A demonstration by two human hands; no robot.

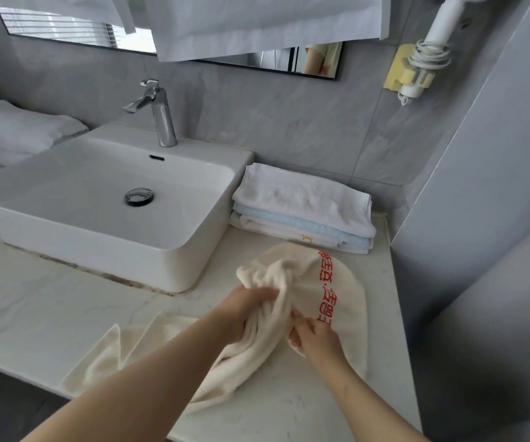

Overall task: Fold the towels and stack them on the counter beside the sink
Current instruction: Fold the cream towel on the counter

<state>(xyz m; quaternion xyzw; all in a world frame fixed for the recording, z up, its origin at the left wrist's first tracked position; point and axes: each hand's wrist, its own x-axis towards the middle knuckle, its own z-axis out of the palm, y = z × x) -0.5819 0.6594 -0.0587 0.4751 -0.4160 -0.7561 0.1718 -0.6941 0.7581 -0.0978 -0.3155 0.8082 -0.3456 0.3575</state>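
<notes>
A cream towel with red lettering (pixel 346 301) lies bunched and unfolded on the marble counter (pixel 50 301), right of the sink. My left hand (pixel 244 311) grips a gathered fold of it near the middle. My right hand (pixel 314 339) pinches the cloth just beside it, under the red print. One end of the towel trails toward the counter's front edge at the lower left. Behind it, against the wall, stands a stack of three folded towels (pixel 305 205): white on top, pale blue in the middle, white with a small orange mark at the bottom.
The white basin (pixel 66 224) with a chrome tap (pixel 158 113) fills the left half of the counter. More folded white towels (pixel 12 129) lie left of the basin. A grey wall closes the right side; a hairdryer (pixel 429 49) hangs above, and white cloth hangs over the mirror.
</notes>
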